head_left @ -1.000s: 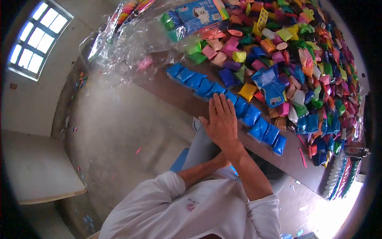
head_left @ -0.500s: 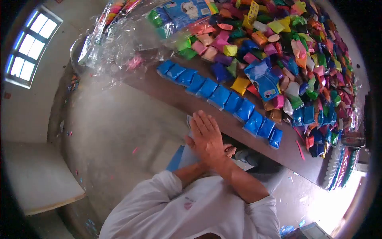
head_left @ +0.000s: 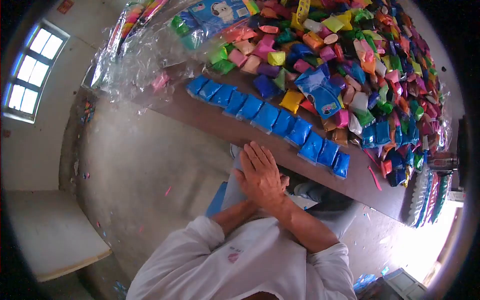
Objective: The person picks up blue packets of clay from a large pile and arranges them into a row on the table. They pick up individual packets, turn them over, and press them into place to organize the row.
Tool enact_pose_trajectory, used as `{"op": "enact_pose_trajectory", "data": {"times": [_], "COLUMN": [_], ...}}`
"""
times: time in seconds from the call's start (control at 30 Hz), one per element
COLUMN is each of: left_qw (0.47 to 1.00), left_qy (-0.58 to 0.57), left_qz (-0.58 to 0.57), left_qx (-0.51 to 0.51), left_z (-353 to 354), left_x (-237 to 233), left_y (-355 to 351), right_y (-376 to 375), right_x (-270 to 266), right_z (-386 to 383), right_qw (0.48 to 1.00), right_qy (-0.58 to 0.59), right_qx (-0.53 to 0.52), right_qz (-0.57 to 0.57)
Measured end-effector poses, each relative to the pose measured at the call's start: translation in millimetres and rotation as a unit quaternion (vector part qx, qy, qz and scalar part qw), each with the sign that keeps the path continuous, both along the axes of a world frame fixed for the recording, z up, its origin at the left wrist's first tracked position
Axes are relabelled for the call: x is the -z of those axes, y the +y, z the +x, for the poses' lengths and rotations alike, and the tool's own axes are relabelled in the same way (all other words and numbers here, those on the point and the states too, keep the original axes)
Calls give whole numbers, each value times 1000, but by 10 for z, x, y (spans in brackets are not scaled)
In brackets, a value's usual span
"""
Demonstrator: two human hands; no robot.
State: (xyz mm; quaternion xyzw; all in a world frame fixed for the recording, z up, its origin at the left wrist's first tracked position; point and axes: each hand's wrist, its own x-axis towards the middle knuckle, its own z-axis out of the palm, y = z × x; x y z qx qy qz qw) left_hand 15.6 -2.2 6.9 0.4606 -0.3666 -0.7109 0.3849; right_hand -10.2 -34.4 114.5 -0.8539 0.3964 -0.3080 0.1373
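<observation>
- The row of blue, pillow-shaped plastic packets [head_left: 265,116] lies slantwise along the near edge of the brown, smooth-topped table [head_left: 390,202], each packet close against the next
- The right hand [head_left: 260,174] has just come off that row, where it lay flat a second ago, so the packets now lie free of both hands, and I'd judge them neatly lined up
- That hand is palm down, fingers straight and together, gripping nothing I can see, crossed over the bare left forearm [head_left: 231,217]
- The left hand [head_left: 284,182] is mostly hidden beneath it; I can't tell whether it holds anything
- Behind the row spreads a heap of small, many-coloured plastic-wrapped packets [head_left: 312,40], a blue, glossy printed bag [head_left: 317,91] among them
- Crumpled clear plastic film [head_left: 145,62] covers the table's left end
- Bright scraps [head_left: 168,191] dot the grey, bare floor [head_left: 135,150], and daylight shows through a dark-framed, many-paned window [head_left: 35,74]
</observation>
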Motion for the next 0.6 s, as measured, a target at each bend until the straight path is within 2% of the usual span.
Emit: {"op": "enact_pose_trajectory", "data": {"times": [0.13,0.2,0.27,0.3,0.33,0.4,0.57,0.6], "left_qw": [992,981,967,956,879,872,810,811], "left_qy": [52,75,99,-143,-376,-395,-454,-451], "left_qz": [-13,-20,-30,-133,-226,-208,-247,-248], "left_qx": [-116,-176,-234,-218,-187,-202,-279,-277], "left_z": [208,575,833,997,1181,1424,1844,1898], "left_x": [-156,-291,-407,-471,-549,-946,-1193,-1189], "left_y": [-109,-167,-65,-74,-88,-142,-404,-464], "right_y": [-1,-11,-20,-25,-32,-28,-74,-92], "right_x": [26,70,22,3,7,21,-36,-46], "right_z": [-52,-68,-61,-58,-64,-73,-63,-66], "right_qw": [1000,999,999,999,999,998,998,998], "right_qy": [-10,-21,-33,-43,-44,-51,-57,-66], "right_qx": [-8,-15,-16,-15,-17,-18,-12,-13], "right_qz": [15,-25,-13,-2,-3,-13,-13,-15]}}
